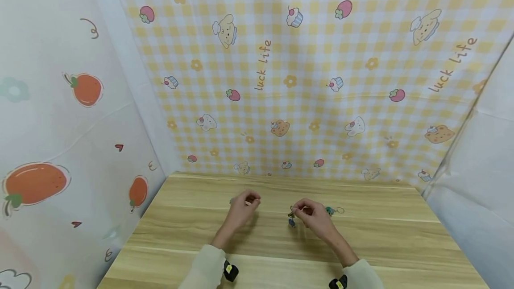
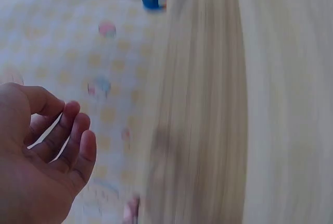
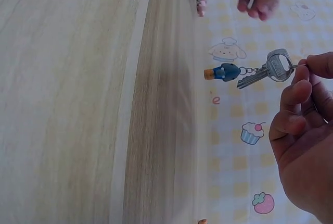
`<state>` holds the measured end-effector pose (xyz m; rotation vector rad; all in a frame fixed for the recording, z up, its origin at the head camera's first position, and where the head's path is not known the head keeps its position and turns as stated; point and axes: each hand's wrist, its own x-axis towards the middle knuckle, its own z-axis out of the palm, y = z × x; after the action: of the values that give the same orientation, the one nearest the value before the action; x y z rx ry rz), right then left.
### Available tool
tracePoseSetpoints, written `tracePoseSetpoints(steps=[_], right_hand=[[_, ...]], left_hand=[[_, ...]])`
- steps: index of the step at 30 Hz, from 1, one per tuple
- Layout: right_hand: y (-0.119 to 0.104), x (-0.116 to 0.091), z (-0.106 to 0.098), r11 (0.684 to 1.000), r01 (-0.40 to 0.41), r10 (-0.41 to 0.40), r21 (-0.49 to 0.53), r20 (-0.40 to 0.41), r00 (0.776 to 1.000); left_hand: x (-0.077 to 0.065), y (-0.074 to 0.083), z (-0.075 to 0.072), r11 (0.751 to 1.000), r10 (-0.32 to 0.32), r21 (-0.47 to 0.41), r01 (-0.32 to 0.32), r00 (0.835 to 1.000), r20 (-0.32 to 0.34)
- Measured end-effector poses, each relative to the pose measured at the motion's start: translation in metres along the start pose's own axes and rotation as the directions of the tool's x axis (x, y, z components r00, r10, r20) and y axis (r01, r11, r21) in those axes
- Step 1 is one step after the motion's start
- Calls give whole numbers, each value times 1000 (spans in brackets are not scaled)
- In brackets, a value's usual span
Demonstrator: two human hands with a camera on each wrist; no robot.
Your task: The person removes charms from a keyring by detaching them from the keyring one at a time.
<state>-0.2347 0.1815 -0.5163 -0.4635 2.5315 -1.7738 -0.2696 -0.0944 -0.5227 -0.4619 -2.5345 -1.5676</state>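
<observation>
My right hand (image 1: 316, 218) pinches a key ring (image 3: 294, 66) between thumb and forefinger above the table. From the ring hang a silver key (image 3: 273, 70) and, on a short chain, a blue figurine (image 3: 227, 72) with an orange end. My left hand (image 1: 242, 208) is over the table to the left, its fingers loosely bent and holding nothing. Near it on the table lies a small pink figurine (image 3: 202, 5) with a green top, mostly hidden by that hand in the head view. Just beyond the right hand lies a green keychain (image 1: 330, 211) with a metal ring.
The wood-grain table (image 1: 265, 244) reaches back to a yellow checked cloth (image 1: 257, 146) with printed cartoons. White cloth walls (image 1: 136, 97) stand at both sides. A black wrist camera (image 1: 230, 271) sits by the left sleeve, with a similar one at the right.
</observation>
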Motion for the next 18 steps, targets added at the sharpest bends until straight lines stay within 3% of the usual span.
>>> tracePoseSetpoints(steps=[8,18], right_hand=[[1,0,2,999,-4,6,-40,28,1000],[-2,-3,3,1000,26,-25,-16,72,997]], left_hand=[[-10,27,36,997,46,-74,-35,989,143],[-15,43,52,991,121,-79,-107,974,190]])
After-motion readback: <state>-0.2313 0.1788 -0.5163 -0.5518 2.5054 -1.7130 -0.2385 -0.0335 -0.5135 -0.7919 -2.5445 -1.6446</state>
